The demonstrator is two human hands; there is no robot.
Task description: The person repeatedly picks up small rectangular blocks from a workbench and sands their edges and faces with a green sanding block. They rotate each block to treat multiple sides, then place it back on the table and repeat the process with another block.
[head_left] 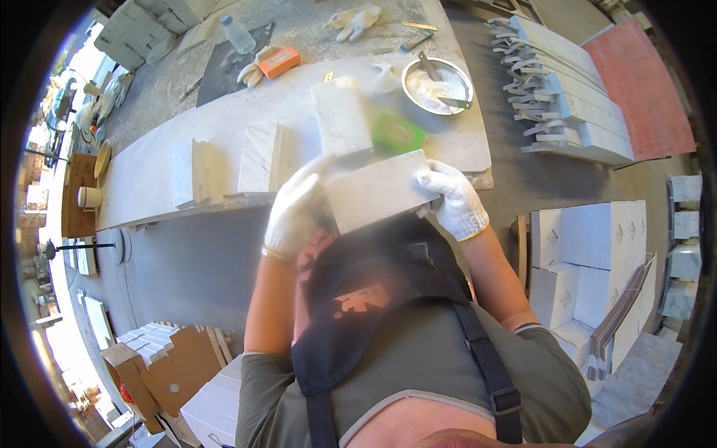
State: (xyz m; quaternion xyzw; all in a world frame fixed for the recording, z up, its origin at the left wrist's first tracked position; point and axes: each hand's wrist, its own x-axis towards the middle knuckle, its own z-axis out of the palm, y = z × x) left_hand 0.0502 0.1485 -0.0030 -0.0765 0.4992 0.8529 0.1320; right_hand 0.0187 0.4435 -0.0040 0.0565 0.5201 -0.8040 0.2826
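Grips a smooth, oblong, pale tile (381,193) by one end with the right hand (455,200) (gloved in nubbly white knit), just above a dark cloth apron (336,272); cannot tell whether gripping with the left hand (291,216) at the opposite end.

Smooth, matt stone tile (379,193)

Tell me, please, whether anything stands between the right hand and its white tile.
Only the white glove on the right hand, which grips the white tile at its right end; nothing else visible lies between them.
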